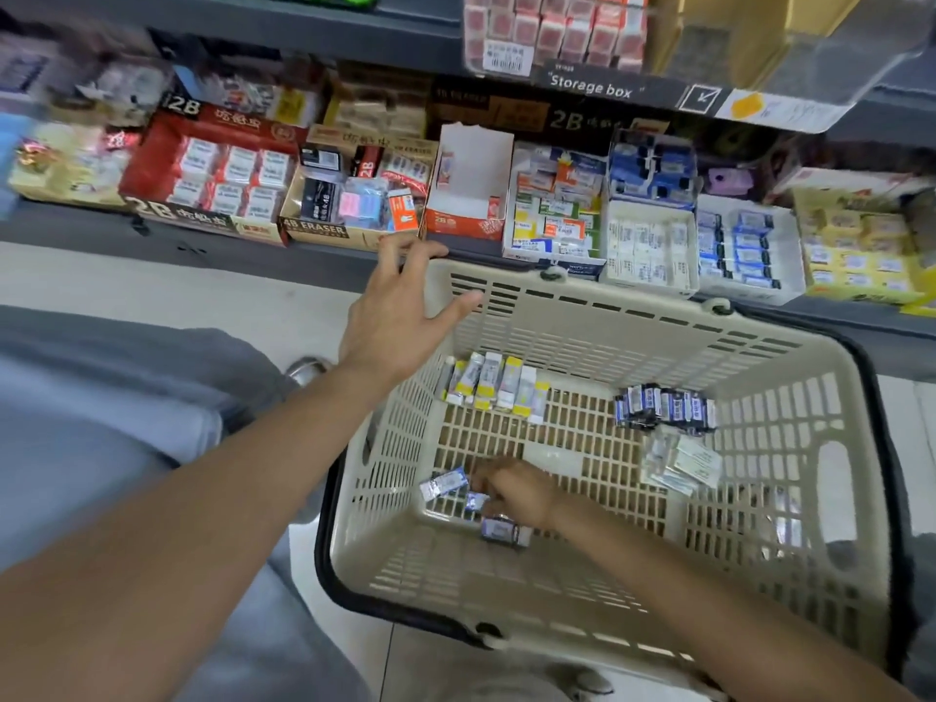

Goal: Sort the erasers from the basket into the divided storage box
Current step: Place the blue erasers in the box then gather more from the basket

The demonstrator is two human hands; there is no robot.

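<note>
The right hand's fingers (481, 481) are curled down among a few blue-wrapped erasers (443, 482) on the basket floor, apparently pinching one, though the blur hides just which. The right hand (514, 491) sits low in the near-left part of the basket (582, 309). The left hand (392, 316) rests on the basket's far-left rim with fingers spread and relaxed, grasping nothing. Still in the basket are a row of yellow-banded erasers (494, 385), a dark blue cluster (663, 405) and some pale flat packets (681, 463). The divided box (648, 245) on the shelf (202, 245) behind already holds many erasers, so sorting looks well underway, with several groups left.
</note>
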